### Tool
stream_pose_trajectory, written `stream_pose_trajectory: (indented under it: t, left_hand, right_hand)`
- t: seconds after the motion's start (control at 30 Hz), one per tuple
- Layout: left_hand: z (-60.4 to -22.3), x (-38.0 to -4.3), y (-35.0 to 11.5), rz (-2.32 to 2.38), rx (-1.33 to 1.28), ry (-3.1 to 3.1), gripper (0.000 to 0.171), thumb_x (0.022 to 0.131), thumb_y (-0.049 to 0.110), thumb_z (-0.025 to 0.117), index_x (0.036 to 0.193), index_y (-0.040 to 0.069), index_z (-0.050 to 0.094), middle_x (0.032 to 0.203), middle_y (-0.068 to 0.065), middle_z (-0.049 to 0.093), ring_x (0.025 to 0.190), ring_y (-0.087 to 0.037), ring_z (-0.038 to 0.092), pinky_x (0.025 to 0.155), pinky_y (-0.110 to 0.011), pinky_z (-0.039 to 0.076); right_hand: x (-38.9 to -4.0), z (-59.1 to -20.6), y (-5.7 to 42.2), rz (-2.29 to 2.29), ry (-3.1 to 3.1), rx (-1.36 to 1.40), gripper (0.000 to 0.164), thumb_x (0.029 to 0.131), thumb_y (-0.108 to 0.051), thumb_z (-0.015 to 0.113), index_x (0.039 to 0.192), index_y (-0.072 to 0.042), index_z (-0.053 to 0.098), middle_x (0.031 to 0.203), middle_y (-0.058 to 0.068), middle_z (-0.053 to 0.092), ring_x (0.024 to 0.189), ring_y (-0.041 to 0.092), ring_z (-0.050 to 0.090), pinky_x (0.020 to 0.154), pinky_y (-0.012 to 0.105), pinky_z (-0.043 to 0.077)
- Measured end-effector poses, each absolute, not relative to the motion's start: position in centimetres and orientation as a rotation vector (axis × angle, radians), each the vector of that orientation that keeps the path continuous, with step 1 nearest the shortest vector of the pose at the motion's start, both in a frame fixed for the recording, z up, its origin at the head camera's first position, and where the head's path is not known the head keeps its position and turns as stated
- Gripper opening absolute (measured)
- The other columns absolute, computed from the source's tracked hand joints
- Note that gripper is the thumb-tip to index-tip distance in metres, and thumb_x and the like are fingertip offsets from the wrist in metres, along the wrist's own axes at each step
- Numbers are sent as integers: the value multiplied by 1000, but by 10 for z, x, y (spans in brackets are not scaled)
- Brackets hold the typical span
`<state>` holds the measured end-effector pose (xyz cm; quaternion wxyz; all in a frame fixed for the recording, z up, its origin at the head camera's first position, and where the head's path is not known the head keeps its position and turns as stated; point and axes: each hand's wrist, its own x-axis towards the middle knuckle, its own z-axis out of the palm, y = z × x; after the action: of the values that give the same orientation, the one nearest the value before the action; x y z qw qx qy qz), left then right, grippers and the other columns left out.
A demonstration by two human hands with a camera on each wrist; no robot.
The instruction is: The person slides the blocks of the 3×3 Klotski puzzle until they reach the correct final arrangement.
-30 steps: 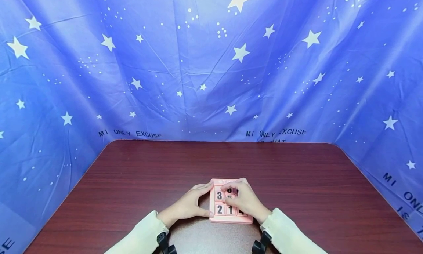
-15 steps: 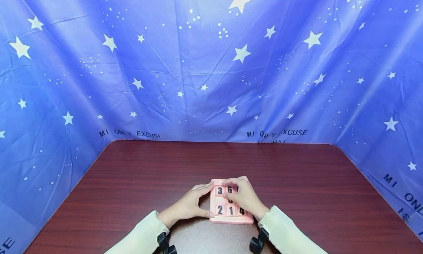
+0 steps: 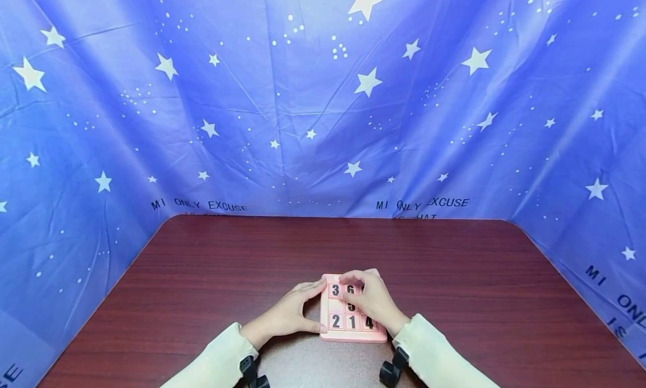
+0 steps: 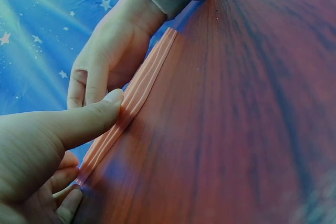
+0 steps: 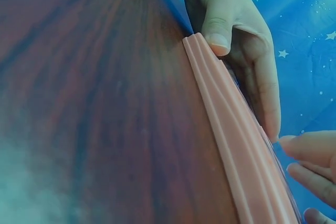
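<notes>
A pink number slide puzzle lies flat on the table. Its digit tiles show 3 and 6 in the top row, 5 in the middle, and 2, 1, 4 at the bottom; the middle row's left space is vacant. My left hand grips the left side, thumb at the near corner and fingers at the far one. Over the right part reaches my right hand, bent index finger and thumb close to the 3 and 6 tiles, hiding the upper right. Both wrist views show the puzzle's ridged side edge-on.
The dark red wooden table extends around the puzzle on every side. A blue star-print cloth hangs behind it and along both sides. Black wrist cameras sit below the cream sleeves.
The 3 tile has slid up from the middle row to the top-left corner, leaving a vacant space beneath. My right hand has shifted slightly away from me; the left stays in place.
</notes>
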<state>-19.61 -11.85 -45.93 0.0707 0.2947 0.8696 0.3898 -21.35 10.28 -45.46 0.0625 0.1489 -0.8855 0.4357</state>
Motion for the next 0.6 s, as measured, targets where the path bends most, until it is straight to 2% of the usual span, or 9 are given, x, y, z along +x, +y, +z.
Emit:
stream_pose_trajectory:
  t: [0.3, 0.43, 0.6]
  left_hand:
    - [-460, -197, -119, 1176, 895, 2620, 93, 69, 37, 81, 144, 5, 36, 152, -3, 32, 133, -25, 34, 108, -46, 29]
    - [-460, -197, -119, 1178, 892, 2624, 93, 69, 37, 81, 144, 6, 37, 151, -2, 33, 132, -24, 34, 108, -45, 29]
    - [-462, -196, -119, 1175, 918, 2630, 93, 70, 38, 81, 144, 4, 36, 151, -5, 33, 132, -25, 35, 108, -46, 30]
  right_hand:
    - [-198, -449, 108, 1450, -2641, 490, 25, 72, -12, 77, 96, -18, 73, 99, -7, 67, 101, 17, 49, 90, 37, 40]
    - [-188, -448, 108, 1470, -2637, 577, 25, 73, -12, 75, 97, -16, 72, 100, -5, 68, 102, 18, 55, 89, 33, 44]
    - [-176, -449, 109, 1430, -2666, 615, 30, 67, -12, 76, 96, -18, 74, 96, -5, 65, 97, 16, 53, 86, 28, 43]
